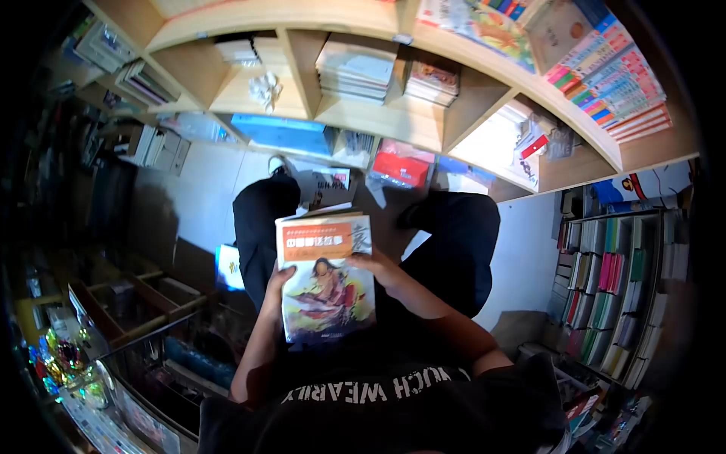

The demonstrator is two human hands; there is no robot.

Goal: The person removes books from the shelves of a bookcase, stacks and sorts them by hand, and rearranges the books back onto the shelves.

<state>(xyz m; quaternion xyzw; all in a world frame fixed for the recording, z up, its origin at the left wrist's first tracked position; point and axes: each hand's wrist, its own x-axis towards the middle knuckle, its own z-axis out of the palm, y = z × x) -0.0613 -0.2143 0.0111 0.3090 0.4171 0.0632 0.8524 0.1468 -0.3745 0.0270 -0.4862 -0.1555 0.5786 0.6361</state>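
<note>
A paperback book (327, 299) with an orange title band, Chinese characters and a painted figure on its cover is held upright above my lap. At its left edge my left hand (281, 278) grips it, thumb on the cover. My right hand (366, 263) clasps the upper right edge, its thumb also on the front. The fingers behind the book are hidden. Page or cover edges show just above its top, and I cannot tell whether a second book is there. Between my feet and the shelf lies another book (327, 187) with a grey cover.
A wooden shelf unit (302, 76) ahead holds a stack of books (355, 68), more volumes and a crumpled white item (265, 92). Beneath it sit a blue box (280, 134) and a red package (402, 166). Book racks (605, 287) stand at right; shiny wrapped items (64, 356) lie lower left.
</note>
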